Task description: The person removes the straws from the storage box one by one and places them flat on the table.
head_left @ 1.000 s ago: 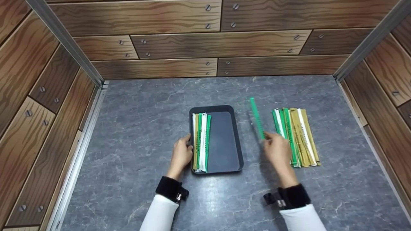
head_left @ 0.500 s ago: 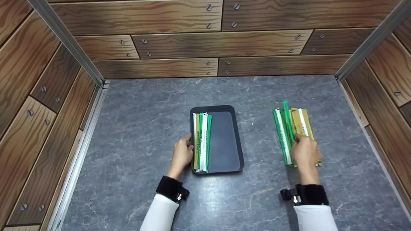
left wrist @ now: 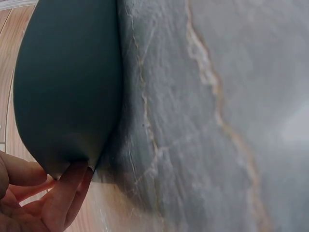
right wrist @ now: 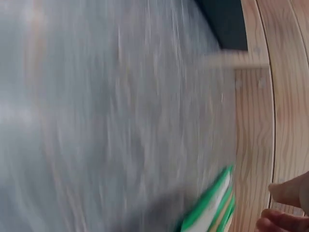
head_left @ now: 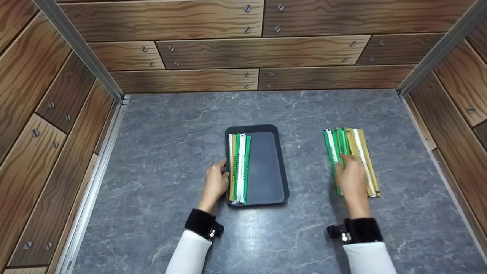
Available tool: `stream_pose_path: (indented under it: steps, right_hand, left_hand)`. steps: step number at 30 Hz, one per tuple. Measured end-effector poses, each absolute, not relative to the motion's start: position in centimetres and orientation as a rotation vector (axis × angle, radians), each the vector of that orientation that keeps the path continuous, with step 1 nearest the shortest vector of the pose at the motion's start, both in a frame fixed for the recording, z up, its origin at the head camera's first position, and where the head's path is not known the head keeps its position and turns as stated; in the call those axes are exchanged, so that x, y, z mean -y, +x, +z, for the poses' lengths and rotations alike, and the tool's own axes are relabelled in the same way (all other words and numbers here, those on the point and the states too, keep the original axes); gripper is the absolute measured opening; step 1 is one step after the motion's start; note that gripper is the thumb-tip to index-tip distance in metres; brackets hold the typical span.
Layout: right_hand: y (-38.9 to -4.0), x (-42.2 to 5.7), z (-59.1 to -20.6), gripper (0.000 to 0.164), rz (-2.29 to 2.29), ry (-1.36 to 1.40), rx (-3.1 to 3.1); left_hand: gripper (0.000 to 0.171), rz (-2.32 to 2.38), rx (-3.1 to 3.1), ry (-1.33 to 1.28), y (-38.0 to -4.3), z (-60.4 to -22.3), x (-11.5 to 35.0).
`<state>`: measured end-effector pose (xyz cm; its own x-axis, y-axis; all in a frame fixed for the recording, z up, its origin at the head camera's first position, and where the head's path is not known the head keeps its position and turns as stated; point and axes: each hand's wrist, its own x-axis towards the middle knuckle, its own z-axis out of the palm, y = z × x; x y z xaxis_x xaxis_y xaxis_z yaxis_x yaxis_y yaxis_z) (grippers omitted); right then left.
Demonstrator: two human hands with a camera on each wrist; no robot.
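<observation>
My left hand [head_left: 216,183] pinches the left rim of a shallow dark tray [head_left: 266,167]. The left wrist view shows the thumb and fingers on the tray's edge. Long slim packets [head_left: 240,167] in white, gold and green lie side by side along the tray's left side. To the right, my right hand [head_left: 350,177] hovers over a second row of similar packets [head_left: 359,148], covering part of it. In the right wrist view, thumb and fingers [right wrist: 292,192] are apart with nothing between them; the green and white packet ends [right wrist: 212,205] lie below.
The grey marbled tabletop [head_left: 163,152] surrounds the tray and the packet row. Wood-patterned walls [head_left: 213,53] enclose the back and both sides, with a metal rail [head_left: 95,182] along the left edge.
My right hand has carried a green packet from beside the tray to the right-hand row and released it there. It has since shifted slightly left. The left hand and tray have stayed put.
</observation>
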<state>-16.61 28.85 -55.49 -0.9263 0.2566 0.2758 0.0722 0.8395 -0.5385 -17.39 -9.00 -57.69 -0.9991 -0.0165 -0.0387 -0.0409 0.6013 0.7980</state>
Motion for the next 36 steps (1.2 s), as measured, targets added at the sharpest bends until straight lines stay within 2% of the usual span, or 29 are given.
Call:
stream_pose_path:
  steps: [8,12,20,28,36]
  right_hand:
    - [-16.6,-21.1,-55.8,0.027,0.827,0.233,2.635]
    - [-16.3,-17.5,-55.2,0.031,0.869,0.39,2.75]
    - [-15.6,-11.7,-55.9,0.043,0.713,0.876,3.013]
    - [-16.2,-8.5,-57.2,0.044,0.565,1.003,3.128]
    - [-16.7,-7.9,-57.6,0.042,0.46,1.02,3.166]
  left_hand:
    - [0.048,1.406,-2.802,-0.024,-17.3,-57.7,9.0]
    - [0.048,1.399,-2.807,-0.025,-17.3,-57.8,9.1]
    - [0.048,1.413,-2.799,-0.024,-17.3,-57.8,9.1]
    - [0.046,1.371,-2.812,-0.029,-17.2,-57.7,9.1]
    - [0.048,1.387,-2.813,-0.051,-17.3,-57.7,9.0]
